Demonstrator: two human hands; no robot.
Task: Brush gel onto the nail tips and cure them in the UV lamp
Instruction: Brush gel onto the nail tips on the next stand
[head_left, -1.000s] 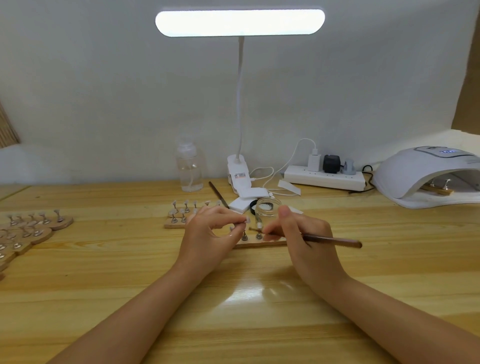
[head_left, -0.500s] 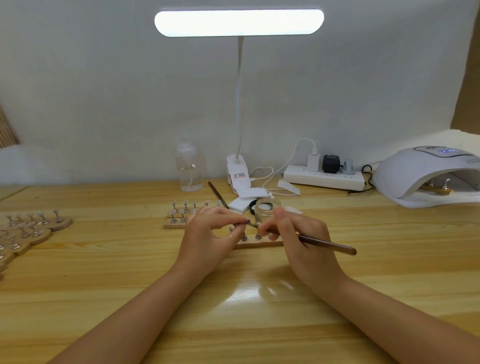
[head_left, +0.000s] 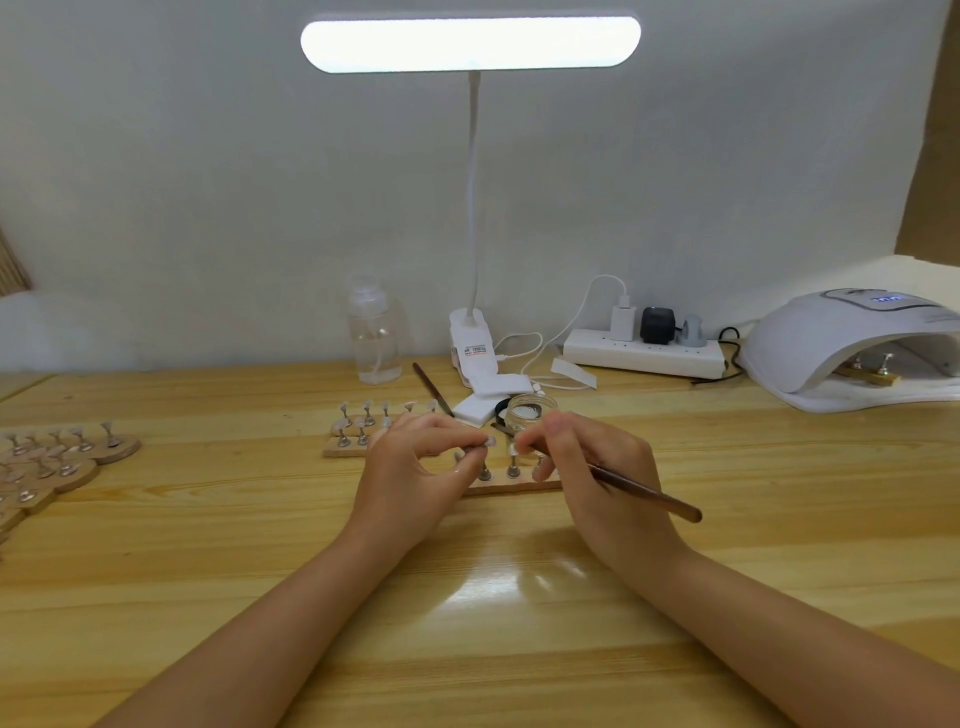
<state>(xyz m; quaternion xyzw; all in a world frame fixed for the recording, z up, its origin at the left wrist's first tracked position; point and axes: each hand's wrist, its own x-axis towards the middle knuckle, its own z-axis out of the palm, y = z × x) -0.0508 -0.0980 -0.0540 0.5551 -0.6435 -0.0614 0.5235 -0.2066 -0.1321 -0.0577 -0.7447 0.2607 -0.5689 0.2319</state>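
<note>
My left hand (head_left: 415, 470) pinches a small nail tip stand (head_left: 480, 444) lifted just above a wooden strip (head_left: 511, 487) that carries more stands with nail tips. My right hand (head_left: 592, 467) grips a brown gel brush (head_left: 647, 492); its bristle end points left toward the held tip, close to it. A small open glass jar of gel (head_left: 530, 411) stands right behind the hands. The white UV lamp (head_left: 852, 348) sits at the far right with a wooden strip of tips (head_left: 867, 370) inside its opening.
A second wooden strip of nail tips (head_left: 363, 434) lies left of the jar, several round wooden holders (head_left: 62, 457) at the left edge. Behind stand a clear pump bottle (head_left: 373, 332), a clip desk lamp (head_left: 470, 343), a spare brush (head_left: 432, 388), white pads (head_left: 485, 397) and a power strip (head_left: 644, 353).
The right hand has tilted the brush so its handle end dropped lower to the right and the bristle end rose toward the held tip. The left hand stays put.
</note>
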